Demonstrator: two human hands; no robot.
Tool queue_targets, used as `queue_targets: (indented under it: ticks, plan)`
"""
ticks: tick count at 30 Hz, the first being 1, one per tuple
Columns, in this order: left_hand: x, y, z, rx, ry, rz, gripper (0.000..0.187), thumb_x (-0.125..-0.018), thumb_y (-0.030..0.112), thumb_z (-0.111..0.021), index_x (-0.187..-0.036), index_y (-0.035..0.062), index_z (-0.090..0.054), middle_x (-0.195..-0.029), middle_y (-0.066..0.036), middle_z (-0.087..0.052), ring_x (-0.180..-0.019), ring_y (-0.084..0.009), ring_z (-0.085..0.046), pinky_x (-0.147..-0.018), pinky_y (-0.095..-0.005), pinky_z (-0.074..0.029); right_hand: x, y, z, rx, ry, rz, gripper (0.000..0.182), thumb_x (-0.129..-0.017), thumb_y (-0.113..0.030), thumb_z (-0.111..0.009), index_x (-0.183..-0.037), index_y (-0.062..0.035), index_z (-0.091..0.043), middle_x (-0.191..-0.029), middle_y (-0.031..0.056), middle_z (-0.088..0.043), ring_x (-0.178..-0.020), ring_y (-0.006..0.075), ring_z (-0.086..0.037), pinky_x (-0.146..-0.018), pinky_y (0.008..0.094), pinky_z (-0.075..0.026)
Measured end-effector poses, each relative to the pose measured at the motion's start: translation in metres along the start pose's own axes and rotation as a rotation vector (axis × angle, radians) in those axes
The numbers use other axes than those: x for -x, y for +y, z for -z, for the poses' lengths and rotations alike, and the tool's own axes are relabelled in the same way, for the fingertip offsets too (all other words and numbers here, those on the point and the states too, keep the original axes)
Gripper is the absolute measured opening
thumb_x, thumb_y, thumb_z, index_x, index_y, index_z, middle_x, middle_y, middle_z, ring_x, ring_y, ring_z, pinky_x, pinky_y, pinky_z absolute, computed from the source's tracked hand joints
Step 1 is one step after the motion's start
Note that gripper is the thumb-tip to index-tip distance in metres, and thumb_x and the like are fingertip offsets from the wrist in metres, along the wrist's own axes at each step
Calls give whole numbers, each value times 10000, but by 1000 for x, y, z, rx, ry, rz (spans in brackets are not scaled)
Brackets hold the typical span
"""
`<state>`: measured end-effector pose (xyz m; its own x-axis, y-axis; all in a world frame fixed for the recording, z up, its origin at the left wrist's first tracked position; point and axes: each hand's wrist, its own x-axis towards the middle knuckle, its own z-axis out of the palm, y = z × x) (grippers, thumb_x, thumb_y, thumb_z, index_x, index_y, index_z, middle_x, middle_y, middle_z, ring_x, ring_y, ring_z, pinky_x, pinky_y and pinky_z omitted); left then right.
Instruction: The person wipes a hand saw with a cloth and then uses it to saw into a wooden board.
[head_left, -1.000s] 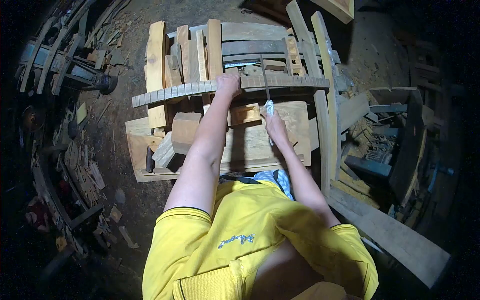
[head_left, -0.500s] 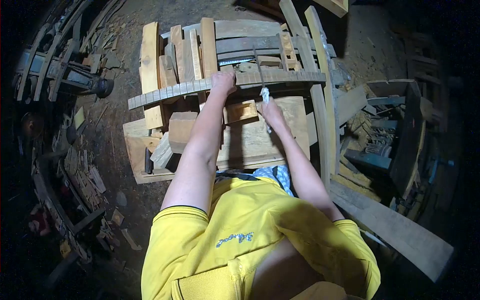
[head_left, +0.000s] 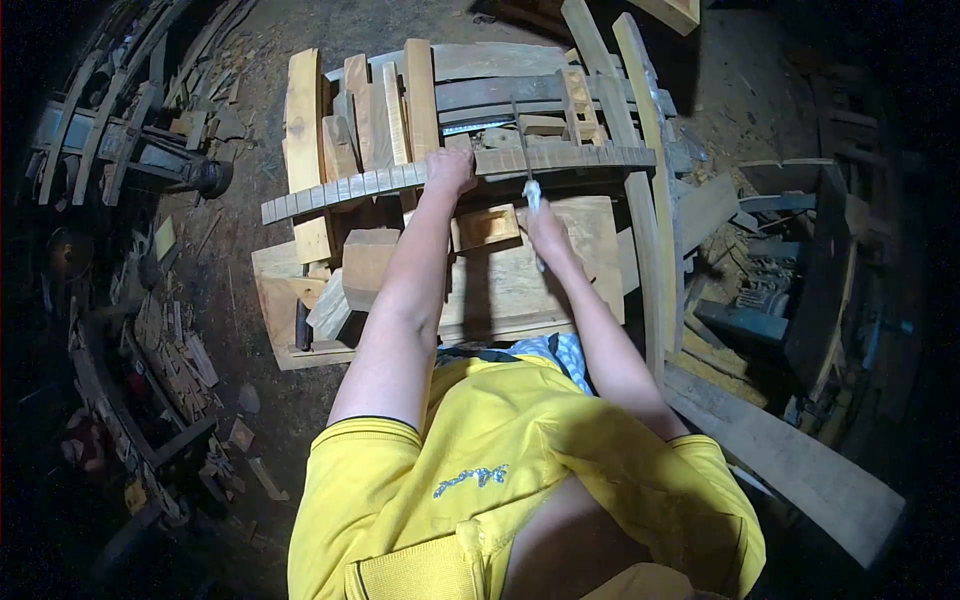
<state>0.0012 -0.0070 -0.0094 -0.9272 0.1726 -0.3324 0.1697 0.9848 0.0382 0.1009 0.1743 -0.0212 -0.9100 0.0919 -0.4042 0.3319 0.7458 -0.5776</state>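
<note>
A long wooden strip [head_left: 345, 186], scored with many cross lines, lies crosswise over the work surface, bowed in this wide view. My left hand [head_left: 451, 170] is closed over its middle; the fingertips are partly hidden. My right hand [head_left: 547, 232] grips a handsaw [head_left: 533, 190] by its pale, wrapped-looking handle. From there the narrow dark blade runs away from me, crossing the strip to the right of my left hand. Below the strip, between my forearms, is a small wooden block with a hollow [head_left: 487, 227], resting near a broad board [head_left: 560, 285].
Several upright-laid planks [head_left: 304, 120] support the strip at left. Long beams [head_left: 648, 200] stand along the right side. A wooden block [head_left: 368, 262] lies beside my left forearm. A box with metal parts [head_left: 765, 290] is at right, a wide plank [head_left: 790, 460] below it. Offcuts litter the floor.
The whole view has shifted slightly. The saw stays across the strip at nearly the same place, and my left hand keeps its hold.
</note>
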Motion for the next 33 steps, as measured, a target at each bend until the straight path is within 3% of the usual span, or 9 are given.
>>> queue_targets:
  ticks: [2,4,6,12,18,20,27,31,33]
  plan:
    - [-1,-1,-5,-1,-5,22,262,-742,185,-506,-985,127,-585,-991,-76,-600,-937,-241,-573,-746,-403,-425,25,-2,4,-53,-22,-51,328,-864,-292,-363,-1050,-33,-440,-931,288,-544,-909,444,-511,-759,468,-409]
    - [-6,-3,-18,-14,139,8,272,-665,258,-596,-882,100,-556,-882,-102,-610,-839,-263,-599,-694,-402,-464,21,1,4,-50,-24,-29,320,-863,-284,-366,-1045,-33,-444,-918,283,-549,-900,438,-516,-749,468,-411]
    - [-11,-9,-29,24,123,-26,275,-667,256,-592,-891,101,-551,-882,-105,-609,-837,-268,-598,-700,-407,-461,-1,3,3,-38,-5,55,296,-859,-265,-375,-1016,-27,-455,-872,270,-560,-861,417,-535,-717,471,-415]
    - [-9,-8,-19,54,142,-39,252,-666,231,-582,-879,100,-547,-872,-112,-610,-830,-273,-598,-697,-402,-456,-21,-12,6,-29,-31,-25,310,-859,-289,-370,-974,-14,-455,-881,267,-564,-886,428,-520,-729,491,-401]
    - [-2,-2,-10,-18,52,26,219,-778,171,-470,-972,145,-569,-970,-66,-617,-924,-237,-580,-736,-394,-432,10,5,3,-44,-26,11,354,-868,-320,-365,-1010,-12,-465,-909,277,-561,-908,438,-516,-747,476,-414]
    - [-6,-4,-10,38,42,6,281,-712,214,-534,-965,92,-542,-987,-137,-583,-909,-288,-578,-746,-422,-447,-20,-5,6,-52,-57,6,344,-867,-312,-369,-1003,-10,-461,-896,277,-562,-896,438,-522,-737,475,-416]
    - [-1,1,-1,-8,13,19,245,-757,192,-492,-983,142,-571,-981,-74,-612,-939,-240,-577,-748,-389,-439,-1,-7,8,-1,-8,9,329,-863,-301,-365,-997,-14,-452,-868,273,-563,-846,418,-543,-706,478,-420]
    - [-12,-7,-22,3,66,6,274,-709,219,-543,-959,109,-556,-952,-103,-600,-900,-264,-582,-725,-406,-451,26,-5,11,-71,-79,-66,315,-840,-257,-370,-1019,-5,-431,-937,301,-540,-932,460,-491,-778,501,-388]
    - [-14,-7,-29,20,124,-26,307,-670,245,-585,-931,89,-543,-907,-124,-595,-847,-282,-594,-696,-426,-466,-8,-2,8,-29,-25,66,330,-861,-297,-351,-976,-11,-468,-871,274,-563,-862,431,-531,-718,484,-418]
